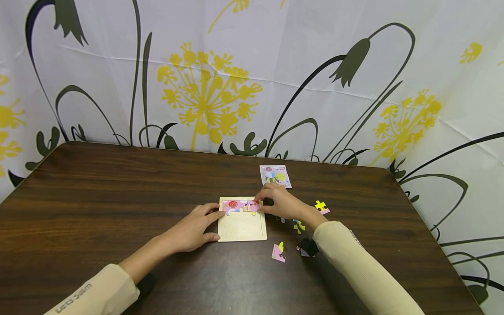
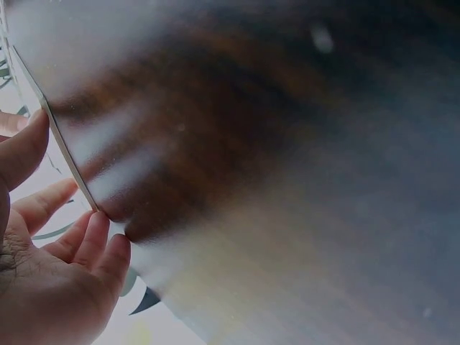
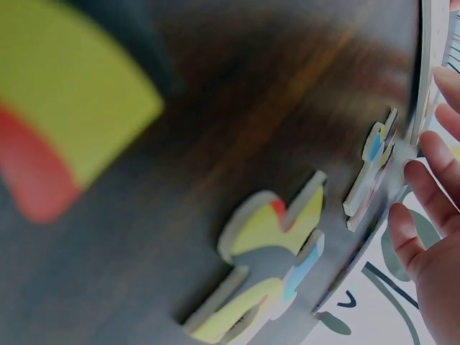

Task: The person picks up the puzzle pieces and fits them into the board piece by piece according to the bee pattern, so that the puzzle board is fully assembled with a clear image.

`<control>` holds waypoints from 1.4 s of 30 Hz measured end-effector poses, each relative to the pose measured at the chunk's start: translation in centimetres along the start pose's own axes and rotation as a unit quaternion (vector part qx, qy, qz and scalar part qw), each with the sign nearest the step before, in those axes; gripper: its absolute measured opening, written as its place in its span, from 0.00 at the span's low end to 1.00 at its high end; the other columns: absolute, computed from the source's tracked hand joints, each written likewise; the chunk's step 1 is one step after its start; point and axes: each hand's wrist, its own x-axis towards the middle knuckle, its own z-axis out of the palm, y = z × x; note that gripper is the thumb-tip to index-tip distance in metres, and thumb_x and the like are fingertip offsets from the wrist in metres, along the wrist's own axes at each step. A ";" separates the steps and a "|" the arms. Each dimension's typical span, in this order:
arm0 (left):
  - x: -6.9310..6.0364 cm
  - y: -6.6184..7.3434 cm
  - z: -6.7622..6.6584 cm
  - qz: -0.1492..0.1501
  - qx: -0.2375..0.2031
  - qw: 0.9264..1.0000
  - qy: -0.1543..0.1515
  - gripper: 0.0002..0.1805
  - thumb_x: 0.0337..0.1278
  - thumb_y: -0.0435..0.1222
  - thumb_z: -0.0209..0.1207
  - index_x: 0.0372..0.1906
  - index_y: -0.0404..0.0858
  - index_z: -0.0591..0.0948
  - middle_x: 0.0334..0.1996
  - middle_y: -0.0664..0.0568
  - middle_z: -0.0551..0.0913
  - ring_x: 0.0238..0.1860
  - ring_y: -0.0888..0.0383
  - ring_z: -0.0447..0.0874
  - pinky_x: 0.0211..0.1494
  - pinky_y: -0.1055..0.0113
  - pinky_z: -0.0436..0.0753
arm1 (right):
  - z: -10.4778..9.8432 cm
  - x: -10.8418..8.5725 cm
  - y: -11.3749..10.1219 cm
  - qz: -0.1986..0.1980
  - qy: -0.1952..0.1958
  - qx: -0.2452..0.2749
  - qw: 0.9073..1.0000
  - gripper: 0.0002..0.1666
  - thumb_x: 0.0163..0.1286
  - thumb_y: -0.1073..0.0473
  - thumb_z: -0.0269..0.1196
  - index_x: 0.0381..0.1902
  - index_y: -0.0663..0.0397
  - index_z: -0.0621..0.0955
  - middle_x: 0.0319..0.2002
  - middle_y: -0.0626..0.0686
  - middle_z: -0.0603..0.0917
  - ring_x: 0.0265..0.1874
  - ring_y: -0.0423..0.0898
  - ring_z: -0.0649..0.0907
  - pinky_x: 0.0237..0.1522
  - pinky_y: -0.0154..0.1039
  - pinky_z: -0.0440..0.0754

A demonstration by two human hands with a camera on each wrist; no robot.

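Note:
A square wooden puzzle tray (image 1: 242,229) lies on the table, with joined pink puzzle pieces (image 1: 238,205) along its far edge. My left hand (image 1: 194,228) touches the tray's left side, index finger near the top piece and thumb by the near corner. In the left wrist view its fingertips (image 2: 97,223) meet the tray's thin edge (image 2: 68,158). At the far right corner, my right hand (image 1: 281,201) holds the right-hand puzzle piece (image 1: 252,205) between thumb and index finger. The right wrist view does not show that contact.
Loose pieces lie right of the tray: a yellow-and-pink one (image 1: 320,206), a yellow-and-black one (image 1: 299,226), a pink one (image 1: 278,253) and others partly hidden by the right arm. A bee picture card (image 1: 275,175) lies beyond the tray. A patterned cloth (image 1: 299,78) hangs behind the table.

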 end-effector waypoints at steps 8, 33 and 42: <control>0.0 0.0 -0.1 0.000 0.000 1.000 0.001 0.30 0.51 0.39 0.63 0.58 0.30 0.72 0.58 0.37 0.66 0.55 0.41 0.65 0.54 0.50 0.69 | -0.1 0.1 -0.2 0.010 -0.009 0.014 1.000 0.12 0.58 0.60 0.67 0.41 0.53 0.83 0.37 0.49 0.77 0.40 0.44 0.73 0.43 0.41 0.69; 0.0 0.1 -0.1 -0.012 -0.005 1.000 -0.005 0.30 0.51 0.40 0.64 0.59 0.32 0.71 0.58 0.37 0.66 0.57 0.41 0.64 0.55 0.50 0.68 | -0.3 0.3 -0.5 0.046 -0.026 0.052 0.997 0.12 0.57 0.60 0.67 0.40 0.53 0.83 0.37 0.49 0.77 0.38 0.46 0.72 0.42 0.39 0.69; 0.0 0.2 -0.2 -0.015 -0.008 1.000 -0.008 0.30 0.51 0.40 0.63 0.59 0.32 0.71 0.59 0.37 0.65 0.58 0.41 0.63 0.55 0.49 0.68 | -0.4 0.2 -0.5 0.038 -0.022 0.049 0.998 0.12 0.57 0.61 0.67 0.40 0.54 0.83 0.37 0.50 0.78 0.38 0.47 0.73 0.42 0.38 0.70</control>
